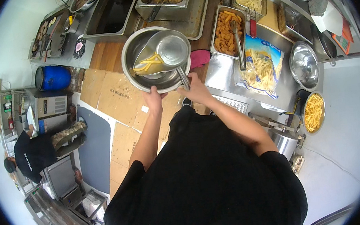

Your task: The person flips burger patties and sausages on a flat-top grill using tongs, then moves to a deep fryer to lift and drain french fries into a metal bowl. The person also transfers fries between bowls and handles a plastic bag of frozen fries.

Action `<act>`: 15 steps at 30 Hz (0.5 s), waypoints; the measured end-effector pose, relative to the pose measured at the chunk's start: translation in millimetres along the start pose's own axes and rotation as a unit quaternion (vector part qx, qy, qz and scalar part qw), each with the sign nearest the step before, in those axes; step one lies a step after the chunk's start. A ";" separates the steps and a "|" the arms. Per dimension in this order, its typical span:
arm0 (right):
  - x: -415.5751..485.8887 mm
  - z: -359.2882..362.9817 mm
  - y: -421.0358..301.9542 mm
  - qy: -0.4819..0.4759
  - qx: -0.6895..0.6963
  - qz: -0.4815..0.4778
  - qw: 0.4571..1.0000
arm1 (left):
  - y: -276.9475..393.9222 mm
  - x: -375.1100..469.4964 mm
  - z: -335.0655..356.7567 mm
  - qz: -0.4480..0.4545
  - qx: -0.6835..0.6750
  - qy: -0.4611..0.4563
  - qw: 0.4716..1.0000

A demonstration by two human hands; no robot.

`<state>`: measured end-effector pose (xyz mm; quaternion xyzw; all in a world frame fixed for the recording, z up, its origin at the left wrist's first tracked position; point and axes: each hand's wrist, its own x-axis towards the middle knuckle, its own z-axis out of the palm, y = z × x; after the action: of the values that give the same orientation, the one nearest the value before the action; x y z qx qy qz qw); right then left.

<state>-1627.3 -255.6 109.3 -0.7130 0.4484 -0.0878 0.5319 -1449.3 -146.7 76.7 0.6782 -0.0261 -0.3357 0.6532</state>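
My left hand [155, 99] grips the near rim of a large stainless steel bowl [129, 72], held in front of me. Inside the bowl lies a metal scoop [174, 49] with a few French fries [149, 63] beside its round shiny part. The scoop's handle points towards me across the near right rim. My right hand [195, 89] is at this handle, its fingers around the handle's end and close to the rim. To the right of the bowl is a dark pink cloth [200, 58]. Farther right, a steel pan [213, 45] holds fried chicken pieces and tongs [239, 46].
Fryers [120, 33] with baskets stand ahead. At right are a bag of fries [260, 67], an empty steel bowl [304, 64], a bowl of fries [314, 112] and a red-handled basket [252, 27]. A co-worker [38, 155] stands far left near a blue barrel [54, 77].
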 end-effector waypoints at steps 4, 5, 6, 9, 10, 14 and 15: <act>20.2 12.5 14.3 0.026 -0.032 0.081 0.996 | 18.9 -17.3 15.3 -0.001 0.010 -0.036 0.999; 23.1 12.4 17.2 0.003 -0.040 0.067 0.997 | 22.0 -17.6 15.5 -0.019 0.017 -0.040 0.999; 25.1 12.4 18.8 0.003 -0.049 0.056 0.997 | 23.8 -16.9 14.5 -0.035 -0.001 -0.053 0.998; 27.7 13.1 14.5 0.034 -0.022 0.076 0.996 | 20.4 -7.4 8.7 -0.077 -0.030 -0.072 0.994; 27.3 12.4 10.7 0.056 -0.004 0.093 0.994 | 16.8 -1.7 5.2 -0.096 -0.033 -0.072 0.992; 8.7 -8.2 -4.3 0.061 0.094 0.080 0.990 | 1.9 36.5 -22.0 -0.178 -0.035 -0.078 0.980; -2.3 -18.2 -5.9 0.042 0.148 0.087 0.984 | -1.5 43.8 -33.2 -0.208 -0.024 -0.072 0.975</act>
<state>-1636.3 -266.1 122.6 -0.5802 0.5127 -0.1371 0.6178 -1399.8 -138.4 54.2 0.6267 0.0764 -0.5129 0.5818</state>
